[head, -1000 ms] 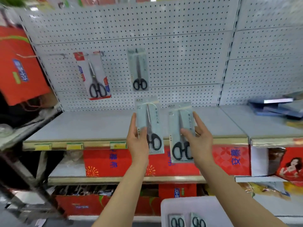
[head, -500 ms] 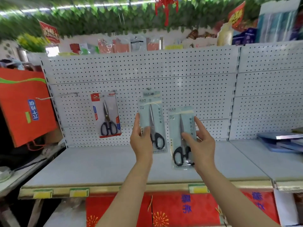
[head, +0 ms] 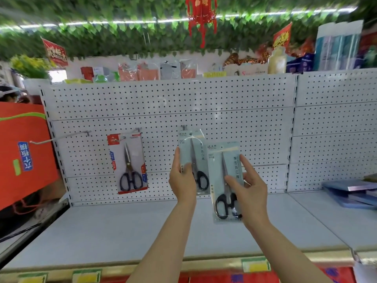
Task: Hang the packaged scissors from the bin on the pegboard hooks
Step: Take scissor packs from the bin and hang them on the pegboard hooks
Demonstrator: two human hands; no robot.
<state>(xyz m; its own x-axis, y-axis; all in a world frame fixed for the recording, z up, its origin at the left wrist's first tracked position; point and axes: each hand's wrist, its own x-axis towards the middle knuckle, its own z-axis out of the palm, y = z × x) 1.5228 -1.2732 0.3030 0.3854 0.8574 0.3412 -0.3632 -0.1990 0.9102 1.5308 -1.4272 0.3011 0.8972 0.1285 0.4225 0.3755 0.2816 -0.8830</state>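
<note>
My left hand (head: 182,178) grips a pale blue pack of black-handled scissors (head: 193,160) and holds it upright against the white pegboard (head: 224,119), its top right at a hook (head: 184,127). Whether another pack hangs behind it, I cannot tell. My right hand (head: 250,187) holds a second pale blue scissors pack (head: 225,180) upright, lower and to the right, in front of the board. A red-carded scissors pack (head: 128,163) hangs on a hook to the left. The bin is out of view.
A long bare hook (head: 61,136) sticks out at the far left of the pegboard. A grey shelf (head: 122,231) runs below the board. Blue folders (head: 355,190) lie on the shelf at right. A red bag (head: 22,154) hangs at left.
The view has tilted upward, the bin dropping out of sight. Both hands have risen with their packs; the left pack now reaches the hook where a pale pack hung before.
</note>
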